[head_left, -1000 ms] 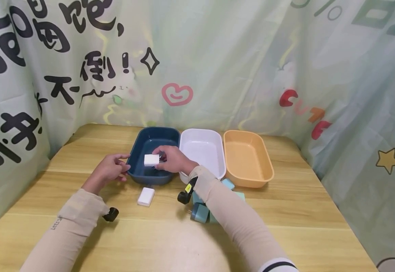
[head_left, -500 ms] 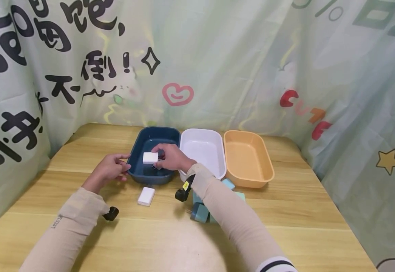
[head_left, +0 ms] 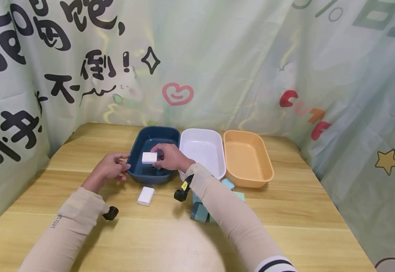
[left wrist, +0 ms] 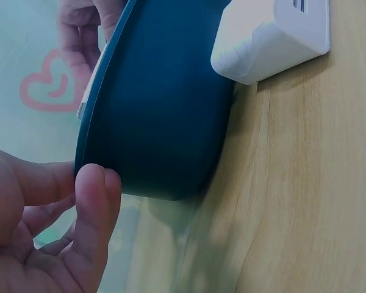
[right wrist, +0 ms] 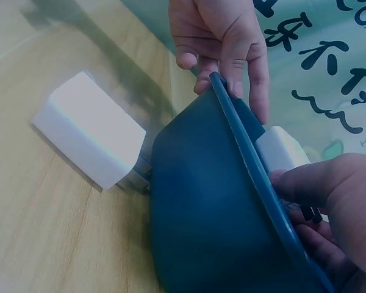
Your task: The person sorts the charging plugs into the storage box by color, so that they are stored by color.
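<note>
My left hand pinches the left rim of the dark blue tray; in the left wrist view its thumb lies against the outer wall. My right hand holds a white plug-in charger over the inside of that tray. In the right wrist view the held charger sits just past the rim, its dark metal prongs pointing back toward the fingers. A second white charger lies on the table in front of the tray, its USB slots showing in the left wrist view.
To the right of the blue tray stand a white tray and an orange tray, side by side. Several teal and light green chargers lie on the wooden table, partly hidden by my right forearm. A printed curtain hangs behind.
My right hand has shifted slightly left and up with the white charger, still over the blue tray. The left hand stays at the rim.
</note>
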A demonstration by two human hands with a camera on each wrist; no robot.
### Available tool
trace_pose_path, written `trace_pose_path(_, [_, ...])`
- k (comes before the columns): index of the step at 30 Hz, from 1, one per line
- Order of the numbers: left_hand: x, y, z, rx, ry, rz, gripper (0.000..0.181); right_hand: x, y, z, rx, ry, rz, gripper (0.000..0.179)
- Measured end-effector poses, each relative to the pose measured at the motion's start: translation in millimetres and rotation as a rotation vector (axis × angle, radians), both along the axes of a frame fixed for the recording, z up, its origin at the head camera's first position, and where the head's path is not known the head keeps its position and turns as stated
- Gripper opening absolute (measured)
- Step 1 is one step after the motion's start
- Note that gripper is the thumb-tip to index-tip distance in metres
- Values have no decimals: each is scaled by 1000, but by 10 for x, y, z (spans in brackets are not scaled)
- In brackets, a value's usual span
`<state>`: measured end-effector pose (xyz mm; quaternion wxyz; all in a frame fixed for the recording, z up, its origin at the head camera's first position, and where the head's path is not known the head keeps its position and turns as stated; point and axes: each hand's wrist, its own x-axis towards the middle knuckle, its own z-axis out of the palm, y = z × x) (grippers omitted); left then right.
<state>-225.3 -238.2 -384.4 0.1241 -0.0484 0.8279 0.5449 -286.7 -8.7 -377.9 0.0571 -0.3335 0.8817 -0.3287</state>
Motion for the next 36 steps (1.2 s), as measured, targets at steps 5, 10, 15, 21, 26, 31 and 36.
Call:
trace_pose_path(5, [-10, -8, -10, 4, -1, 1, 58, -4, -6, -3, 7, -4, -2, 40])
trace_pose_path(10, [-10, -16, -18, 2, -2, 3, 57, -13, -4, 4, -5, -9, 13, 40])
trace_pose_path(15, [2, -8, -11, 4, -1, 4, 57, -11, 13, 18, -26, -37, 28, 41])
trace_pose_path(21, [10, -9, -14, 3, -2, 11, 57, 28, 44, 16, -37, -54, 38, 40])
trace_pose_path(26, [0, -15, -27, 6, -8, 12, 58, 76, 95, 24, -38, -35, 64, 41])
trace_pose_path(31, [-11, -22, -27, -4, -15, 14, 58, 150, 158, 65, -63, -48, 99, 42])
trace_pose_path(36, [-6, -19, -26, -5, -15, 4, 58, 236, 223, 78, -109, -133, 116, 44])
